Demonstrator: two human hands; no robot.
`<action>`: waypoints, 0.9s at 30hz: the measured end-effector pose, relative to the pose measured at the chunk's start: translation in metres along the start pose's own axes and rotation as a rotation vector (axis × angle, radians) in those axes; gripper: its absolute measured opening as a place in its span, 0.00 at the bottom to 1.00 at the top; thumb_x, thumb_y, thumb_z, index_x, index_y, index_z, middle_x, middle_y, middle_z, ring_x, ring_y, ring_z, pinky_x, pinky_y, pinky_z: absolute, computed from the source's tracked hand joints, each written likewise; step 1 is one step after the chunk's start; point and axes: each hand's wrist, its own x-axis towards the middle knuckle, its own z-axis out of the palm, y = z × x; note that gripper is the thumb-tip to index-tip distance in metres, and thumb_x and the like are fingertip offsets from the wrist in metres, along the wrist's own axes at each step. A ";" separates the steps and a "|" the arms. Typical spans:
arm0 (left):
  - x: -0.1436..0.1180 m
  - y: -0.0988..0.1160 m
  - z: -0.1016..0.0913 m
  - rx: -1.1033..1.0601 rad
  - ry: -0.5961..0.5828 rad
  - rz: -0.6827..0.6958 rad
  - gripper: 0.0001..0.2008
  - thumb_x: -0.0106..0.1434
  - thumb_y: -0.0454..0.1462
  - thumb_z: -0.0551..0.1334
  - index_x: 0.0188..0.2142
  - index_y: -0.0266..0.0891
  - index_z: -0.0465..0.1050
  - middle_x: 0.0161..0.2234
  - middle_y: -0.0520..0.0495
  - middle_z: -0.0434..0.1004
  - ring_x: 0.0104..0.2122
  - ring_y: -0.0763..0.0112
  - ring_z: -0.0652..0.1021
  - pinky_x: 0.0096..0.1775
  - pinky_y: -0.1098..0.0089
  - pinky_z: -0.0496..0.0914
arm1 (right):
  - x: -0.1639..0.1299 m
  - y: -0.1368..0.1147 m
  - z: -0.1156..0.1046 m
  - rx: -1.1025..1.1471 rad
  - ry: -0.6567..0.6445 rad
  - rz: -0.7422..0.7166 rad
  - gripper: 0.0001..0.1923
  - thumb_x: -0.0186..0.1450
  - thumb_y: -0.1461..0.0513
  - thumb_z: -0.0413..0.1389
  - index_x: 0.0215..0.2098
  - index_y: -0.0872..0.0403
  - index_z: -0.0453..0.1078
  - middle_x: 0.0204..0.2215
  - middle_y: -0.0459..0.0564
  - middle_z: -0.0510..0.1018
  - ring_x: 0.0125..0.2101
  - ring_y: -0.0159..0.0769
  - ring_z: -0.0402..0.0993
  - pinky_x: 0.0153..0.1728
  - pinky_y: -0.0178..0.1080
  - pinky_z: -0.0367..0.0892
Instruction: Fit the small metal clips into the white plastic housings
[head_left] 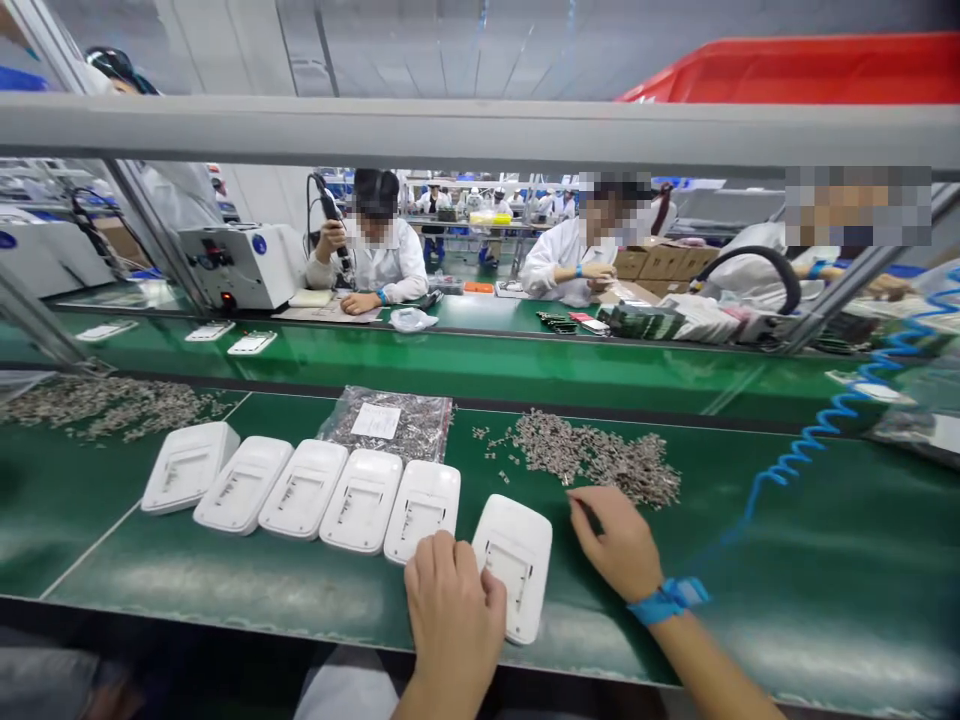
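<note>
Nearest to me, a white plastic housing [531, 540] lies slightly turned, its recessed compartment facing up. My left hand [454, 595] is closed at its left edge, fingers bent together and thumb over the rim; the undersides of the fingers are hidden. To the right of that housing, my right hand [619, 540] is in a pinch, index and thumb tips meeting at the near edge of a heap of small metal parts [600, 455]. What the pinch holds is too small to make out. Several similar housings [364, 500] stand in a row to the left, metal pieces in their compartments.
A clear bag of metal parts [409, 425] lies behind the row. Another loose heap [112, 405] is at far left. A blue coiled cord [817, 430] runs to my right wristband [667, 600]. Beyond a green conveyor [450, 365], co-workers sit at a bench. A grey beam [480, 130] crosses above.
</note>
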 end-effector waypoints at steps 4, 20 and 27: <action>0.005 -0.006 0.002 0.016 0.042 -0.096 0.12 0.57 0.33 0.62 0.43 0.36 0.69 0.50 0.37 0.69 0.53 0.49 0.67 0.53 0.51 0.60 | 0.034 -0.016 0.037 0.009 -0.128 -0.215 0.15 0.70 0.68 0.48 0.50 0.55 0.74 0.43 0.56 0.78 0.42 0.41 0.73 0.43 0.44 0.72; 0.005 -0.048 -0.021 0.030 0.058 -0.325 0.12 0.60 0.34 0.60 0.45 0.40 0.67 0.48 0.43 0.73 0.48 0.55 0.70 0.48 0.54 0.60 | 0.006 0.023 0.083 0.207 -0.217 -0.199 0.18 0.72 0.60 0.45 0.49 0.52 0.76 0.48 0.55 0.79 0.45 0.43 0.78 0.42 0.45 0.79; 0.016 -0.077 -0.021 0.058 0.102 -0.402 0.11 0.62 0.33 0.58 0.45 0.40 0.67 0.47 0.43 0.73 0.50 0.54 0.69 0.51 0.50 0.59 | 0.006 0.024 0.083 0.226 -0.157 -0.180 0.16 0.70 0.59 0.45 0.40 0.52 0.75 0.47 0.57 0.77 0.39 0.42 0.80 0.33 0.40 0.80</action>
